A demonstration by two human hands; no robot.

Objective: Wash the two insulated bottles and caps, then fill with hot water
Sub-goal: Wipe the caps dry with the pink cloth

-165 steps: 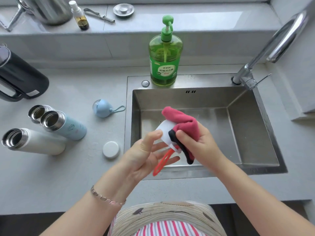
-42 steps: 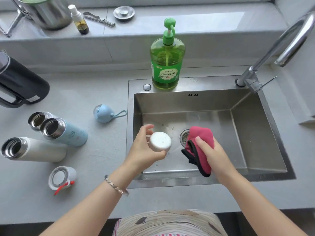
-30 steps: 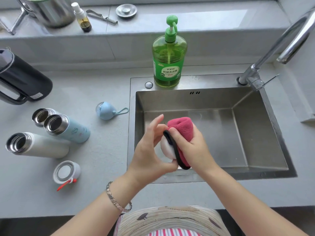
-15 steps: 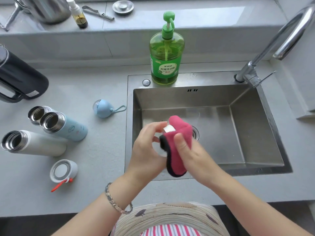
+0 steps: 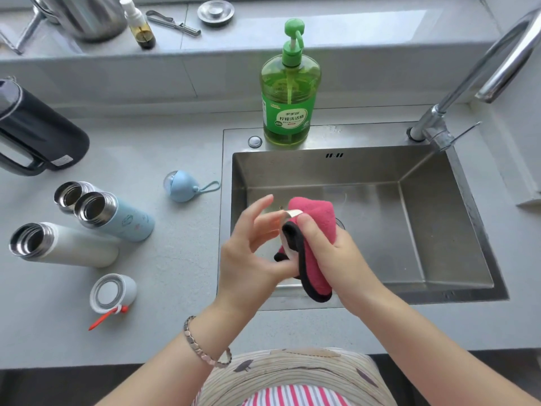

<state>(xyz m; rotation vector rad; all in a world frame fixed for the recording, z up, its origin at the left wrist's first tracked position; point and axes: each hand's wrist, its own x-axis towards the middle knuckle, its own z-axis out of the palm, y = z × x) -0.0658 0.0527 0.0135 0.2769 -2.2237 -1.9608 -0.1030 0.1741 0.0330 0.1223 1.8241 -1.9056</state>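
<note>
1. I work from a single view: a wide-angle camera worn on the person's head, facing forward and steeply down over the front edge of the counter [image 5: 181, 288].
2. It sits close in. The left hand [image 5: 251, 253] and right hand [image 5: 330, 253] hold the middle of the frame, with the forearms entering from the bottom.
3. The sink [image 5: 322, 171] takes the centre and right, the ledge [image 5: 351, 27] runs along the top, and the faucet [image 5: 430, 124] is cut off by the right edge.
4. Straight edges bow toward the borders.
</note>
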